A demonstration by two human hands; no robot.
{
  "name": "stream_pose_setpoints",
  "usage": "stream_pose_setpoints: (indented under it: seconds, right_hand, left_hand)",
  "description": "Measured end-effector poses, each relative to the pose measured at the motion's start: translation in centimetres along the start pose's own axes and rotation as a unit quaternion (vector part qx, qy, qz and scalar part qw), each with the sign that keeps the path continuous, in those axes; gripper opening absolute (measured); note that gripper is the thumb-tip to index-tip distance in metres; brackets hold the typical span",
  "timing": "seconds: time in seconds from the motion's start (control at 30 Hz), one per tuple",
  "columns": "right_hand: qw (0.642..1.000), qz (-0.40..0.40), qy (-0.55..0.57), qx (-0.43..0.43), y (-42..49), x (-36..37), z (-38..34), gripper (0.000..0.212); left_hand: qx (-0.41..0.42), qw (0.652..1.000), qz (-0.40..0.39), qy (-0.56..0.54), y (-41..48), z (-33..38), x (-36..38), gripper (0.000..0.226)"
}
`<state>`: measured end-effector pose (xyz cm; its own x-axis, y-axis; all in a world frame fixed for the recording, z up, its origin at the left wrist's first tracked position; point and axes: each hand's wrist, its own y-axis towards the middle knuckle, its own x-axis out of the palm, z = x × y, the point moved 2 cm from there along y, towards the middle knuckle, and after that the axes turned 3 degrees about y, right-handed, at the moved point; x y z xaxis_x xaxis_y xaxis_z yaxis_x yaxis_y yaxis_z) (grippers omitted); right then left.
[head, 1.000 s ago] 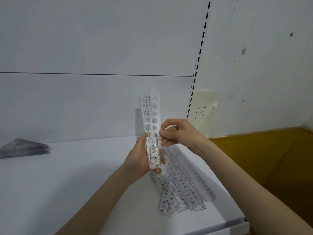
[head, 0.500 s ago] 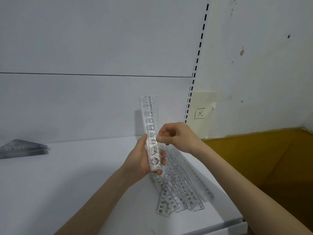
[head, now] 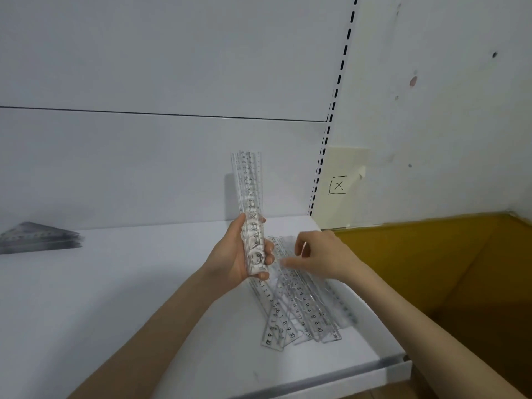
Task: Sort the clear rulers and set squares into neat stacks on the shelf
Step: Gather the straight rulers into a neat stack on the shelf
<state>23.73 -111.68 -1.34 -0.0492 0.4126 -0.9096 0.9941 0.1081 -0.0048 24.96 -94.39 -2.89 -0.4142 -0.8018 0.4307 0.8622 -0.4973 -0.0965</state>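
Head view: a bundle of rulers [head: 250, 203] is being gripped upright by the left hand [head: 234, 256]; the right hand [head: 324, 254] is being held loosely spread over the loose rulers [head: 299, 312] on the shelf [head: 115, 298].

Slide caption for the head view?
Left hand holds upright clear rulers while right hand hovers over loose rulers on shelf.

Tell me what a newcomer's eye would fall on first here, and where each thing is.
First, the bundle of clear rulers held upright mid-frame, gripped by the left hand. Next, the loose pile of rulers fanned out on the white shelf just below, with the right hand hovering over it. A dark stack of set squares lies at the shelf's far left.
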Motion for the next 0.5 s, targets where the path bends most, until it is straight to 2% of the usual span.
stream_pose_setpoints:
  seconds: [0.1, 0.33, 0.37, 0.5]
  right_hand:
    - [0.998, -0.053, -0.020, 0.042, -0.81, 0.41, 0.25, 0.052]
    - [0.998, -0.014, 0.003, 0.058, -0.64, 0.51, 0.57, 0.024]
    - [0.998, -0.013, -0.002, 0.065, -0.78, 0.54, 0.62, 0.026]
    - [0.992, 0.008, -0.083, 0.093, -1.05, 0.40, 0.59, 0.057]
  left_hand:
    - [0.002, 1.000, 0.003, -0.001, -0.02, -0.08, -0.11, 0.038]
    - [-0.001, 1.000, -0.006, 0.003, 0.09, -0.61, 0.01, 0.039]
    - [-0.001, 1.000, -0.008, 0.002, 0.11, -0.63, 0.07, 0.039]
    - [-0.001, 1.000, -0.012, 0.000, 0.14, -0.65, 0.09, 0.039]
